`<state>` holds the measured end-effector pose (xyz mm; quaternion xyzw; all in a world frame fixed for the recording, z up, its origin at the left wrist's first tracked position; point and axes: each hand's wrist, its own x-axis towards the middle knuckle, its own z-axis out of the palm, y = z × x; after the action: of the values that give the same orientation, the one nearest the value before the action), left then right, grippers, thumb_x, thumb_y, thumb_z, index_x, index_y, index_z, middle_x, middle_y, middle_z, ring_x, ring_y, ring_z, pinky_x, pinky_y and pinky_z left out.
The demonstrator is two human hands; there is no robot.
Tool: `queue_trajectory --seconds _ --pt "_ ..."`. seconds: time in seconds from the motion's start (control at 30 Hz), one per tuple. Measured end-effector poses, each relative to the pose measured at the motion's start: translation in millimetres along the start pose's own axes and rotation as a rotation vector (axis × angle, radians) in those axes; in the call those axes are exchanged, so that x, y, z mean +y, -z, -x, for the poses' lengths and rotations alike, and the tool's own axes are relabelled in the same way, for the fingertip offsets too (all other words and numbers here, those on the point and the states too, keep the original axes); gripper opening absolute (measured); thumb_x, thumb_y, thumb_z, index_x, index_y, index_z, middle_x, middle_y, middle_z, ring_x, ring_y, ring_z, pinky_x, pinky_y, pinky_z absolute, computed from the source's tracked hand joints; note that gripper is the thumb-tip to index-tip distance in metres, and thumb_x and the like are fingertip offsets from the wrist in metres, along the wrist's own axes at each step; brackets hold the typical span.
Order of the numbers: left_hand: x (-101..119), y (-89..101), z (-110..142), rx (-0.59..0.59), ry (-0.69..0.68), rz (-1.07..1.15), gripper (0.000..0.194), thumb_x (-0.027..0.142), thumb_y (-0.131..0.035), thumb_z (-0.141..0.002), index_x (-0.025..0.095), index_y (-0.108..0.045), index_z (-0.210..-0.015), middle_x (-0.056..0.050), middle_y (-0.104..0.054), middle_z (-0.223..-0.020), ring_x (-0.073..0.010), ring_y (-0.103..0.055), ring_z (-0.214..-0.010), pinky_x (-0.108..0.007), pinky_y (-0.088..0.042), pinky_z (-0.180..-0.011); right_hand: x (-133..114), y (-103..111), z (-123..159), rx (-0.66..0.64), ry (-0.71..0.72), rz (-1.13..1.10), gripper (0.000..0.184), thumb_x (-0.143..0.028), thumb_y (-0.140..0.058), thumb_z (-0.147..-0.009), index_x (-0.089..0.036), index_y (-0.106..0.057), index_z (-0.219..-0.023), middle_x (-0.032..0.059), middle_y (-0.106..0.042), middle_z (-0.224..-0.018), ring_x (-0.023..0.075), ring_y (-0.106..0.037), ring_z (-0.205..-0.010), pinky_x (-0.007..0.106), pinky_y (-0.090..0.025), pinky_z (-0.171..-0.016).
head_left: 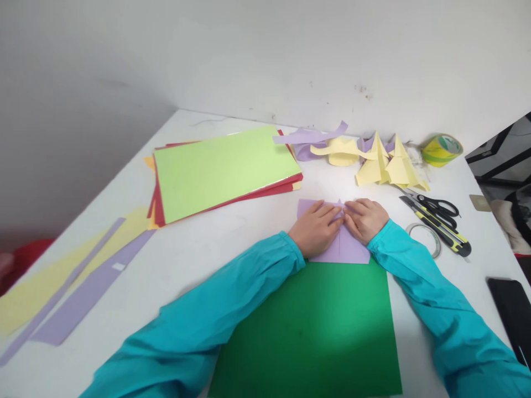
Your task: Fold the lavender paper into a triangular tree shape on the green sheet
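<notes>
Two hands (316, 229) (366, 220) partly covering lavender paper (341, 253), phone (513, 312) cut off

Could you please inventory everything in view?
folded paper: one, purple, centre
large sheet: one, green, front
paper stack: one, lime, red and orange, left
strips: two purple, yellow uncountable, left
curled pieces: several, purple and yellow, rear
pointed shapes: two yellow, purple partly hidden, rear
tape roll: one, yellow, right rear
tape ring: one, pale, right
utility knife: one, black and yellow, right
scissors: one, black, beside knife
phone: one, black, right
flat piece: one, tan, right
background items: several, black and beige, right
blurred item: one, red, left edge
table: one, white, below
wall: one, pale, rear
sleeves: two, teal, front
left hand: one, on folded paper
right hand: one, on folded paper
</notes>
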<state>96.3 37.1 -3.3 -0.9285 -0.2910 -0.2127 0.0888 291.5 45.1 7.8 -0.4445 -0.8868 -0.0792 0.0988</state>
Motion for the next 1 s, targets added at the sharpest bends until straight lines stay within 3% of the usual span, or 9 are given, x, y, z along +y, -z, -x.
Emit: queue_trajectory --seconds 0.4,0.7,1.0 --pt "-1 3.1 0 -0.039 0.019 0.026 0.028 0.025 -0.047 -0.093 0.013 -0.065 -0.111 -0.013 -0.062 -0.121 -0.0265 -0.054 -0.111 -0.049 -0.039 -0.1 4 2 5 0.111 0.119 -0.011 0.037 -0.03 -0.041 -0.094 -0.016 -0.075 -0.089 0.0057 -0.071 -0.109 0.0223 -0.057 -0.093 0.037 -0.041 -0.074" --pt "-3 0.3 0 -0.018 0.027 0.062 0.03 0.026 -0.048 -0.092 0.008 -0.065 -0.108 -0.016 -0.064 -0.115 -0.0272 -0.055 -0.109 -0.046 -0.042 -0.099 8 -6 3 0.065 -0.044 -0.171 0.041 -0.037 -0.034 -0.097 -0.021 -0.069 -0.111 0.008 -0.066 -0.113 0.0223 -0.053 -0.097 0.037 -0.04 -0.079" --pt "-2 -0.2 2 -0.034 0.036 0.058 0.031 0.026 -0.047 -0.093 0.01 -0.064 -0.113 -0.016 -0.062 -0.121 -0.0271 -0.054 -0.112 -0.048 -0.041 -0.099 12 -10 7 0.104 -0.033 -0.284 0.044 -0.039 -0.036 -0.097 -0.021 -0.076 -0.091 0.009 -0.066 -0.109 0.0218 -0.053 -0.1 0.038 -0.041 -0.085"
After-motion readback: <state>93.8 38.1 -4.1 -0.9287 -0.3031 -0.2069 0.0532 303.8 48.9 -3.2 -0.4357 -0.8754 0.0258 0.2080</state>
